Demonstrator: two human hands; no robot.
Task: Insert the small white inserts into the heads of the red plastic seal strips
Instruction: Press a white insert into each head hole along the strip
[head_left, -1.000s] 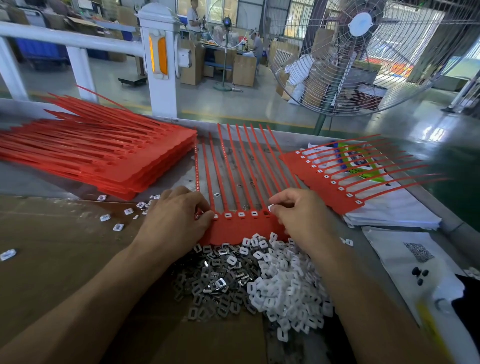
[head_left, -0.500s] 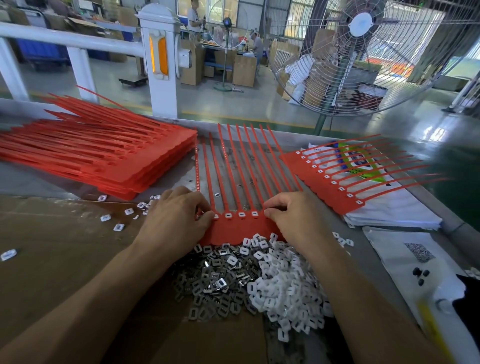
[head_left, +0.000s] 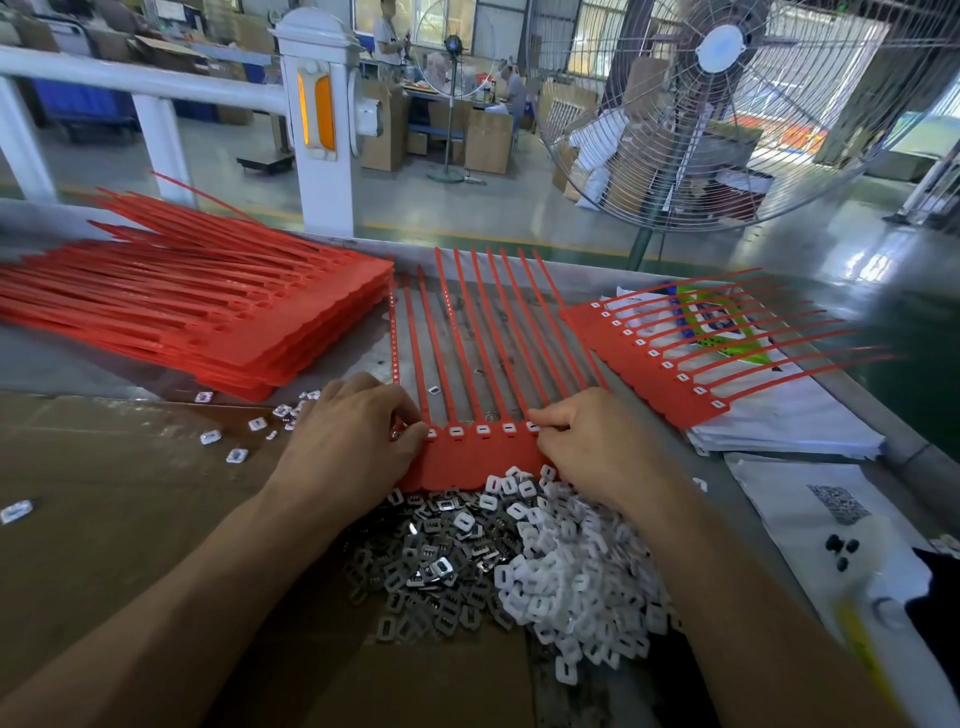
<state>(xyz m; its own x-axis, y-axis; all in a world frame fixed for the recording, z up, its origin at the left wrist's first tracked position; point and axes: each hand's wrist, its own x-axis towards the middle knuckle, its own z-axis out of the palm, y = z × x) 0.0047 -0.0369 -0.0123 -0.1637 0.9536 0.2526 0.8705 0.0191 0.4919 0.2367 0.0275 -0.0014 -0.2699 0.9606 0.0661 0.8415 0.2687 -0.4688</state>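
Nearest, a heap of white inserts (head_left: 566, 566) and grey metal clips (head_left: 431, 566) lies on the counter (head_left: 104, 519). Just beyond it both hands rest on the sheet of red seal strips (head_left: 483, 457): the left hand (head_left: 348, 441) pinches its left end with curled fingers, while the right hand (head_left: 597, 447) pinches at the head row on the right end. White inserts sit in five visible heads between them. Farther off, a finished sheet (head_left: 660, 369) lies right, a red stack (head_left: 208, 317) left, and a fan (head_left: 727, 104) stands behind.
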